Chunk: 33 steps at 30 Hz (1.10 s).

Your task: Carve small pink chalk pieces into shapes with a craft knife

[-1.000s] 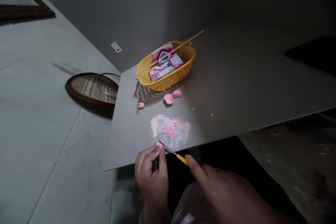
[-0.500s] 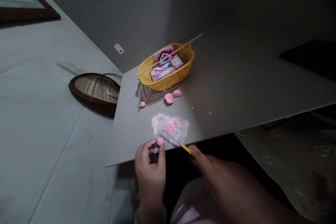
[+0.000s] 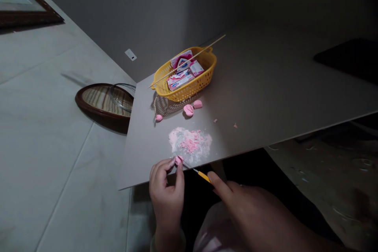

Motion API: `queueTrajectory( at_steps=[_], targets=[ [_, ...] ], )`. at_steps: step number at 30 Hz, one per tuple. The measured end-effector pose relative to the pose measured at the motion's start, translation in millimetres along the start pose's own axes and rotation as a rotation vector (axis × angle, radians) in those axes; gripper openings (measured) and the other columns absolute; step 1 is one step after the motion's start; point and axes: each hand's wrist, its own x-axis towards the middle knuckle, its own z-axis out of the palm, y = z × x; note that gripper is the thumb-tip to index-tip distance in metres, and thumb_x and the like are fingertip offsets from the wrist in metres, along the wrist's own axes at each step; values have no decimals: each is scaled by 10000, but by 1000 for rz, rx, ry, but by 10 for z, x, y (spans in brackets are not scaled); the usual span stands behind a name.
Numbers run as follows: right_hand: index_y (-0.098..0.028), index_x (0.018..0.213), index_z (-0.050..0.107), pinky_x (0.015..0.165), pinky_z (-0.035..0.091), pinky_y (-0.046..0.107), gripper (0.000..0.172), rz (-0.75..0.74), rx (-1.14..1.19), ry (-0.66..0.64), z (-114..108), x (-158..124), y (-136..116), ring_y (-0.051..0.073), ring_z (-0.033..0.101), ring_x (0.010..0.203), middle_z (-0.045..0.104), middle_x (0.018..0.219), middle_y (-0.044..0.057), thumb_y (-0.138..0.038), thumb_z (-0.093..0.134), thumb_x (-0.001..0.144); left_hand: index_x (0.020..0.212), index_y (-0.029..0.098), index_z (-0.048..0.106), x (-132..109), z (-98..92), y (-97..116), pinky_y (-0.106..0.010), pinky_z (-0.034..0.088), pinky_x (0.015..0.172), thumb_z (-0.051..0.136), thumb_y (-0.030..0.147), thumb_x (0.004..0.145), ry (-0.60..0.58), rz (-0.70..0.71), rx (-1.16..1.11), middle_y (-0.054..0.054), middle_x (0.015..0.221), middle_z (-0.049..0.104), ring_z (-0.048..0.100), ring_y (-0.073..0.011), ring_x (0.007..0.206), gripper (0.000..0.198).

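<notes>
pink soap lump [image 3: 178, 160] pinched in left hand [image 3: 167, 195], head view
right hand [image 3: 245, 208] clenched on yellow-handled craft knife [image 3: 201, 175], blade tip just beside soap, above pink shavings [image 3: 190, 143] on grey board [image 3: 265, 86]; yellow plastic basket [image 3: 186, 94] of printed boxes [image 3: 178, 80] farther off, near pink chunks [image 3: 189, 109]

We were in what looked like a home: a framed picture [image 3: 26, 2] and a woven tray [image 3: 103, 100] sat on the tiled floor [image 3: 53, 145].
</notes>
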Motion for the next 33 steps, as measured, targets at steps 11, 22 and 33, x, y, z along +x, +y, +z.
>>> queueTrajectory(
  at_steps=[11,22,33],
  targets=[
    [-176,1444,569,509,473,302,779,84,19,-157,-136,120,-52,249,747,641,776,847,50,15,545,690,979,205,723,-46,28,18,-307,546,740,749,260,871,53,-89,3,-37,887,710,645,-161,781,124],
    [-171,1423,569,570,591,340,694,7,207,28,-105,39,81,247,760,691,802,1007,114,-4,399,772,1002,191,743,179,-245,337,-205,559,727,836,412,781,-10,-886,-860,-40,926,708,653,-116,806,327],
    [-202,1456,538,552,583,318,697,-11,179,56,-33,-42,125,227,753,675,797,1057,105,-9,386,803,1129,199,709,202,-241,266,-251,572,759,781,419,814,20,-892,-796,-79,1040,719,689,-154,881,391]
  ],
)
